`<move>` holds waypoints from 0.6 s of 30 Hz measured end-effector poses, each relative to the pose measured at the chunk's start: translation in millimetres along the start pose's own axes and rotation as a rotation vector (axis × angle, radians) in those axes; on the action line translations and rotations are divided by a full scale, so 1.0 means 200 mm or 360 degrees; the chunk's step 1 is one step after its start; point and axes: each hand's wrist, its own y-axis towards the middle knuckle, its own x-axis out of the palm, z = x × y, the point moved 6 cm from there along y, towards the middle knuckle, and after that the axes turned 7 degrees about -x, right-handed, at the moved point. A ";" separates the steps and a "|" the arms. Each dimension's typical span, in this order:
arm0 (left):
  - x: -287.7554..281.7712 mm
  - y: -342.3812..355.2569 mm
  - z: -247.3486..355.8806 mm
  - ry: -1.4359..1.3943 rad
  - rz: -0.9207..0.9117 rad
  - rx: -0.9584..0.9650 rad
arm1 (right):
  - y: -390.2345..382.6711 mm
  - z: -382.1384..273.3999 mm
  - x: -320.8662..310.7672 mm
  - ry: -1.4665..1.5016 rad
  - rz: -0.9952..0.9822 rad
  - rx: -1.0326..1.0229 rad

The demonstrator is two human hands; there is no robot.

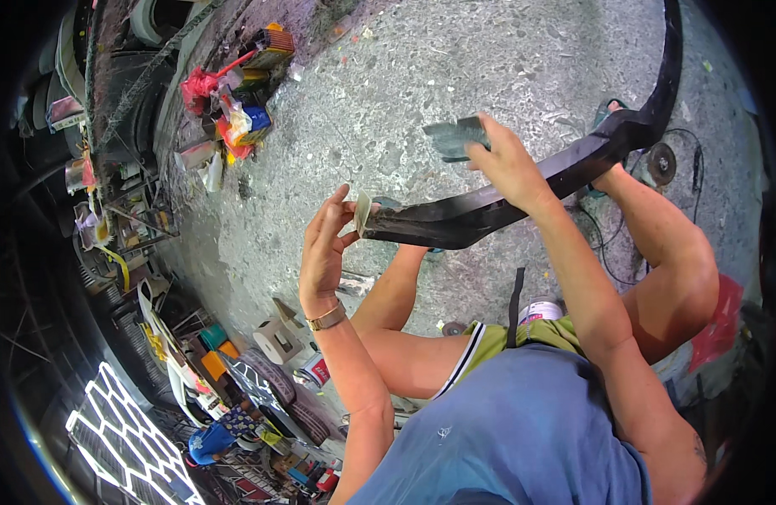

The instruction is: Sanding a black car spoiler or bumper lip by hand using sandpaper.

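Observation:
A long, bent strip of black car trim (481, 210) runs from the upper right down across my shins, with its near-left end by my left hand. My left hand (323, 240) pinches a thin, pale, slightly curved piece (363, 213) between thumb and fingers, upright against that end of the trim. Above the middle of the strip, my right hand (510, 164) grips a flat grey-green rectangular piece (455, 139), a little blurred; I cannot tell whether it is a sheet or a stiff spreader. It stays apart from the trim, over the concrete floor.
Colourful boxes and a red plastic bag (199, 88) lie at the upper left. A round disc (661, 164) and a black cable (607, 248) are right of my legs. Cans (541, 311) stand near my seat. Another person in blue (209, 443) is at the lower left.

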 end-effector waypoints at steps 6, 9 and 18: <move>-0.03 0.04 -0.02 0.0057 -0.0026 -0.0065 | 0.01 -0.02 0.14 0.0158 -0.0151 0.0054; -0.05 0.07 -0.05 0.0022 -0.0001 -0.0066 | 0.01 -0.02 0.27 0.0226 -0.0356 -0.0061; -0.07 0.13 -0.07 -0.0016 0.0060 -0.0060 | 0.03 0.09 0.62 0.0501 -0.1571 0.0084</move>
